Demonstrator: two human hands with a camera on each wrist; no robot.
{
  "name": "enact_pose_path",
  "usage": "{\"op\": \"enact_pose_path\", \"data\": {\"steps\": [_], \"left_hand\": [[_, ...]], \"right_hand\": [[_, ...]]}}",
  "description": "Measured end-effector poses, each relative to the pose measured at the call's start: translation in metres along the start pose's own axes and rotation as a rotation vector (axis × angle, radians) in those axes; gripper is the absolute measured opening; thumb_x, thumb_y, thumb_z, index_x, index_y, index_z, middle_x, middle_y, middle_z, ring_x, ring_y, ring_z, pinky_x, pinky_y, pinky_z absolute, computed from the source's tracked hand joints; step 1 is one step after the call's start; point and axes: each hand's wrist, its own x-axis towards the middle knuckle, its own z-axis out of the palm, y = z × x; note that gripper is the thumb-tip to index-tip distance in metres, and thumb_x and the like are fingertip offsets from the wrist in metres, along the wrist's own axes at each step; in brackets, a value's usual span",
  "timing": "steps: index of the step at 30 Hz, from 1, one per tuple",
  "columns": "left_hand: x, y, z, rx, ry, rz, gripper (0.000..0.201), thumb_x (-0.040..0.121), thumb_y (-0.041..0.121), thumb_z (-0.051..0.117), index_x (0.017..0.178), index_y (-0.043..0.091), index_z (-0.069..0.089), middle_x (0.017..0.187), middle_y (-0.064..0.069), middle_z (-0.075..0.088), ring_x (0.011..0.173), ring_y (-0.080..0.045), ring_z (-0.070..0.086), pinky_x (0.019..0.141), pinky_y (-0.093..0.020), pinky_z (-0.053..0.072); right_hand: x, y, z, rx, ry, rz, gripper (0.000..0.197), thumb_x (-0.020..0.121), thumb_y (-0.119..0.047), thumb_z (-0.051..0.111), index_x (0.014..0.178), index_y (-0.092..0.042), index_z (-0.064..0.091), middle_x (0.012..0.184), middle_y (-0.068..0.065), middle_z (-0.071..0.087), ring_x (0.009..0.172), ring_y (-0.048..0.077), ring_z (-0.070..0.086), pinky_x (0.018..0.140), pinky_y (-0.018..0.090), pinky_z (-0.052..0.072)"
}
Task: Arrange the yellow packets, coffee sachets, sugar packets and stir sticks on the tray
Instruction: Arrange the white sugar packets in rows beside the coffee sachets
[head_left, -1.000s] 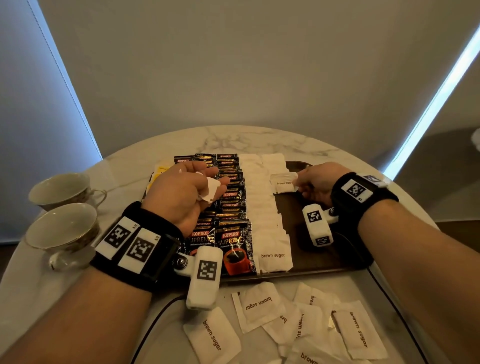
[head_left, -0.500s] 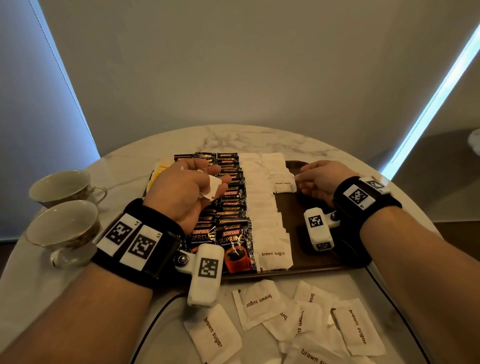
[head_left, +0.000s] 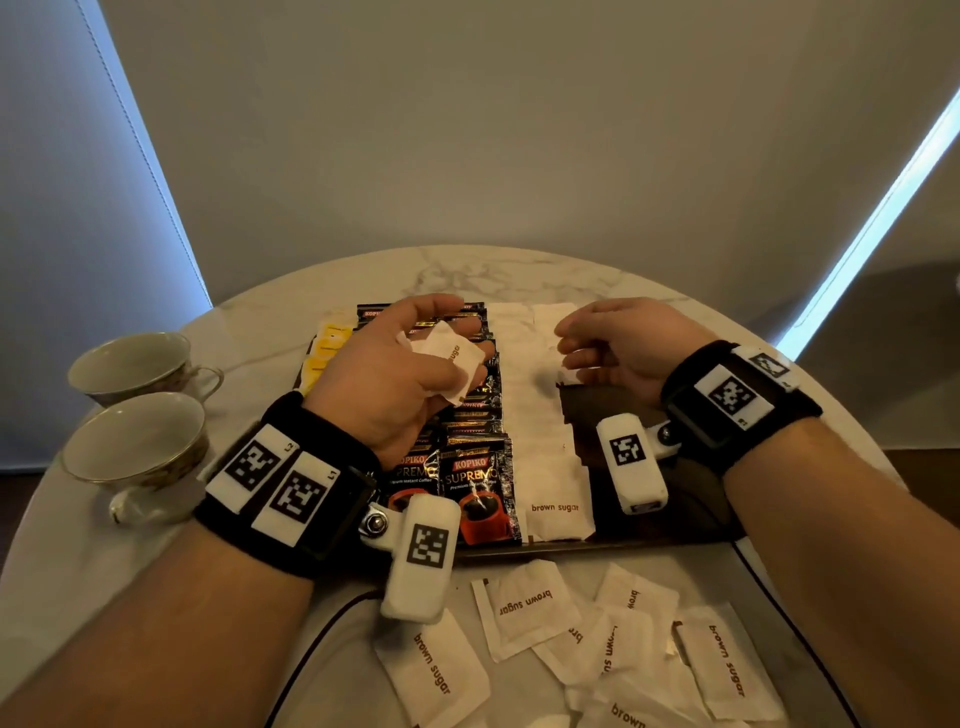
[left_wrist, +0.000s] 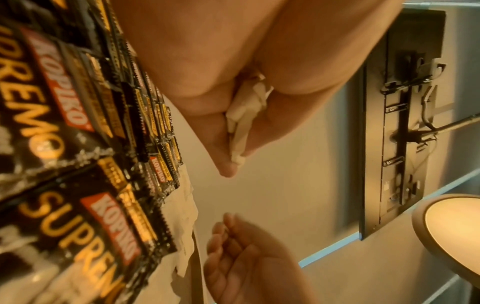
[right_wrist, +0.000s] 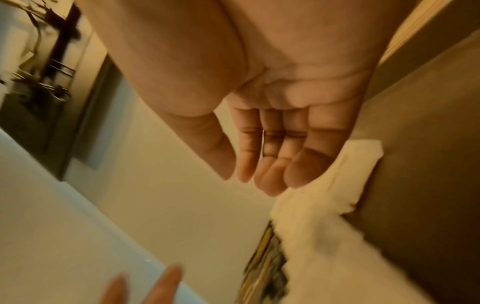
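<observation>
Head view: looks forward and down over the round marble table (head_left: 519, 275) from above both forearms.
Left wrist view: close under the palm, facing the black coffee sachets (left_wrist: 85, 226).
Right wrist view: close, along the fingers.
Shared: sachet rows.

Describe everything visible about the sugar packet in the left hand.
The sugar packet is a small white paper sachet with brown lettering, only "sugar" readable. It looks creased and slightly crumpled. The left hand holds it raised above the coffee sachets on the tray, with the thumb on top and the fingers beneath. In the left wrist view it sits folded between the thumb and fingers; nothing else touches it.
</observation>
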Motion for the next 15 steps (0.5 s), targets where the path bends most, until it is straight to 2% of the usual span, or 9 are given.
{"op": "enact_pose_path", "data": {"steps": [3, 5, 7, 9, 11, 13, 15], "left_hand": [[-0.001, -0.003, 0.004, 0.022, -0.048, 0.042, 0.075, 0.073, -0.036, 0.047, 0.129, 0.013, 0.061, 0.133, -0.014, 0.066, 0.114, -0.028, 0.072, 0.087, -0.037, 0.062], [-0.003, -0.004, 0.006, 0.049, -0.065, 0.077, 0.075, 0.066, -0.023, 0.059, 0.129, 0.018, 0.062, 0.135, -0.012, 0.066, 0.118, -0.029, 0.070, 0.089, -0.038, 0.061], [-0.004, -0.003, 0.005, 0.077, -0.077, 0.111, 0.076, 0.060, -0.012, 0.063, 0.128, 0.023, 0.063, 0.137, -0.010, 0.063, 0.121, -0.029, 0.067, 0.091, -0.037, 0.058], [-0.003, -0.003, 0.003, 0.104, -0.102, 0.112, 0.084, 0.057, -0.014, 0.059, 0.132, 0.025, 0.062, 0.141, -0.010, 0.060, 0.124, -0.030, 0.066, 0.095, -0.040, 0.056], [-0.003, -0.003, 0.001, 0.120, -0.142, 0.085, 0.092, 0.054, -0.017, 0.053, 0.136, 0.025, 0.060, 0.145, -0.011, 0.056, 0.125, -0.030, 0.065, 0.099, -0.046, 0.053], [-0.004, -0.003, 0.003, 0.109, -0.187, 0.054, 0.096, 0.054, -0.020, 0.048, 0.139, 0.023, 0.059, 0.147, -0.014, 0.054, 0.127, -0.032, 0.063, 0.101, -0.047, 0.053], [-0.004, -0.003, 0.003, 0.080, -0.185, 0.040, 0.090, 0.059, -0.024, 0.047, 0.138, 0.018, 0.059, 0.146, -0.016, 0.055, 0.128, -0.033, 0.063, 0.105, -0.050, 0.052]], "right_hand": [[-0.024, -0.004, 0.020, -0.084, -0.186, 0.007, 0.027, 0.086, -0.034, 0.079, 0.093, -0.008, 0.074, 0.082, 0.007, 0.068, 0.067, 0.016, 0.061, 0.061, 0.029, 0.048], [-0.035, -0.003, 0.035, -0.114, -0.268, -0.017, 0.030, 0.082, -0.040, 0.081, 0.091, -0.011, 0.075, 0.083, 0.005, 0.069, 0.067, 0.014, 0.062, 0.059, 0.027, 0.047], [-0.041, 0.000, 0.046, -0.083, -0.240, -0.090, 0.033, 0.081, -0.035, 0.084, 0.097, -0.009, 0.072, 0.083, 0.001, 0.071, 0.067, 0.013, 0.062, 0.059, 0.028, 0.047], [-0.043, 0.003, 0.052, -0.067, -0.191, -0.166, 0.039, 0.078, -0.030, 0.087, 0.104, -0.006, 0.069, 0.082, -0.005, 0.071, 0.068, 0.013, 0.061, 0.061, 0.031, 0.047], [-0.045, 0.005, 0.054, -0.071, -0.198, -0.215, 0.036, 0.078, -0.024, 0.088, 0.105, -0.011, 0.070, 0.080, -0.004, 0.068, 0.069, 0.013, 0.060, 0.061, 0.032, 0.046], [-0.047, 0.005, 0.054, -0.119, -0.220, -0.245, 0.023, 0.079, -0.021, 0.086, 0.096, -0.016, 0.073, 0.075, -0.006, 0.066, 0.070, 0.011, 0.059, 0.063, 0.033, 0.046], [-0.049, 0.005, 0.052, -0.109, -0.214, -0.255, 0.014, 0.079, -0.020, 0.086, 0.083, -0.020, 0.073, 0.076, -0.005, 0.068, 0.071, 0.012, 0.060, 0.065, 0.033, 0.047]]}}
